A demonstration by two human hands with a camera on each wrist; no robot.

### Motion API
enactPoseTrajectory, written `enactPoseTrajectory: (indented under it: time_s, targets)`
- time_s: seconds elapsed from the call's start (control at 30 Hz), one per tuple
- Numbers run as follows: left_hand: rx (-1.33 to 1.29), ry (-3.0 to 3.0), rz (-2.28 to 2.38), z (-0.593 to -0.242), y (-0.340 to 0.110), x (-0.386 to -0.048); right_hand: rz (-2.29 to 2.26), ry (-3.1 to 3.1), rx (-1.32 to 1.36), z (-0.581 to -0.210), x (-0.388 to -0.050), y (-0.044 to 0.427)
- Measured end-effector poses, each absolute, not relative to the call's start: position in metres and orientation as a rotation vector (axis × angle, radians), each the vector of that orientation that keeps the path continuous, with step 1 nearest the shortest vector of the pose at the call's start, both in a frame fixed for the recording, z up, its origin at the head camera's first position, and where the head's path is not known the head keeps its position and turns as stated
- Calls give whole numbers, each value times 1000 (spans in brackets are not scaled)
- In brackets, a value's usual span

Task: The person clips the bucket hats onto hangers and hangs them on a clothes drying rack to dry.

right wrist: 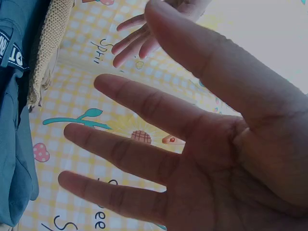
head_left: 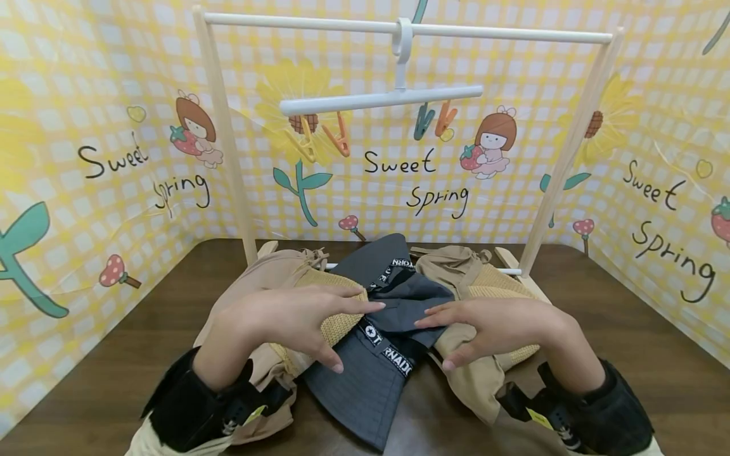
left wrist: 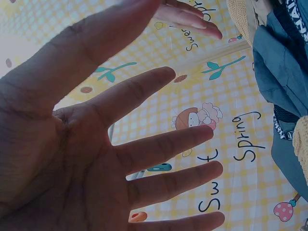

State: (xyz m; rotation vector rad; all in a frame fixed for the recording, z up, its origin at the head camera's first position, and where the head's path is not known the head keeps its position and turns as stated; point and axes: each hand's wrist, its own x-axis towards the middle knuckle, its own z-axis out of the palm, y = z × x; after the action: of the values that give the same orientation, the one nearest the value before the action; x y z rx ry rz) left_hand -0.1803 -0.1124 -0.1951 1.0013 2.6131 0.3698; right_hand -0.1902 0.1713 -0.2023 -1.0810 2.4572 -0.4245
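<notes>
A dark grey bucket hat with lettered bands [head_left: 365, 380] lies crumpled in the middle of the heap, between tan fabric and straw-coloured woven pieces on the left [head_left: 342, 323] and right [head_left: 496, 285]. Over its left side hovers my left hand [head_left: 285, 320], fingers spread, holding nothing. My right hand [head_left: 507, 323] is spread in the same way over the right side and grips nothing. Both wrist views show straight, parted fingers on the left hand [left wrist: 96, 139] and the right hand [right wrist: 192, 144], with the dark fabric [left wrist: 279, 72] off to the side.
Behind the heap stands a wooden rack with a white top bar [head_left: 319, 24]. A white hanger [head_left: 376, 99] hangs from it, carrying orange, yellow and green clips [head_left: 424, 121]. Yellow checked cloth [head_left: 365, 209] covers the walls around the brown table [head_left: 599, 304].
</notes>
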Motion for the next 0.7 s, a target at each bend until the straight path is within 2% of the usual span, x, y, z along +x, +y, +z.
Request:
enactPoseTrajectory:
  time_s: [0.7]
  targets:
    - [1069,2630,360,-195,-111,-184,-413,2553,-1175,-199,-190,176]
